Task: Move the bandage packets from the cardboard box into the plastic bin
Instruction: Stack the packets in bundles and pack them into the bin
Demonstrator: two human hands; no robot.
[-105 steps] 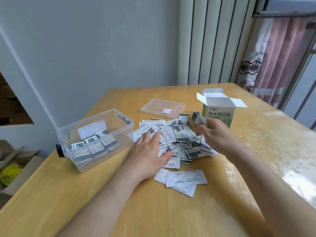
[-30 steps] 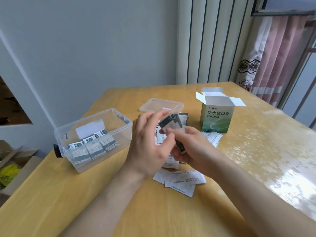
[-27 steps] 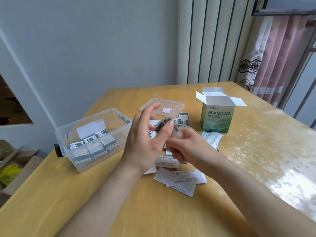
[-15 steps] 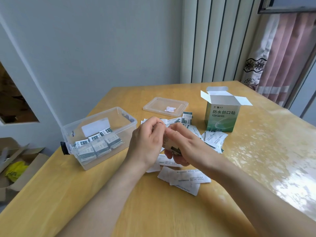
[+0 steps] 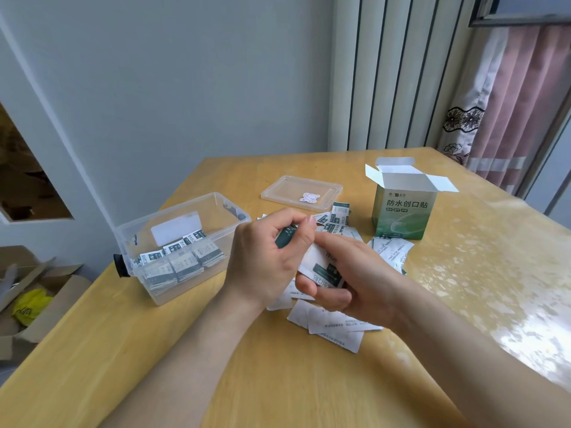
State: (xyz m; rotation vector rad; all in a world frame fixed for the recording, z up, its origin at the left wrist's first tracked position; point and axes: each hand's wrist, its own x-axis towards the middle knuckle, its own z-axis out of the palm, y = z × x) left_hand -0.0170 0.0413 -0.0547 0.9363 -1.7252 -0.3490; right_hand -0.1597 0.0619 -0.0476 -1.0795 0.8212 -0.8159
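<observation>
left hand (image 5: 265, 257), right hand (image 5: 355, 282) gripping packets (image 5: 321, 268), more in plastic bin (image 5: 167, 211), cardboard box (image 5: 401, 214) open

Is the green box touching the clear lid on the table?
Apart. The head view shows bare table between the green box and the clear lid.

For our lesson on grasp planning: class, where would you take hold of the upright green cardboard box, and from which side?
Grip the green cardboard box across its walls at mid-height, coming from its bare right side. It stands upright; the open flaps splay out on top, and loose packets lie by its front left corner.
</observation>
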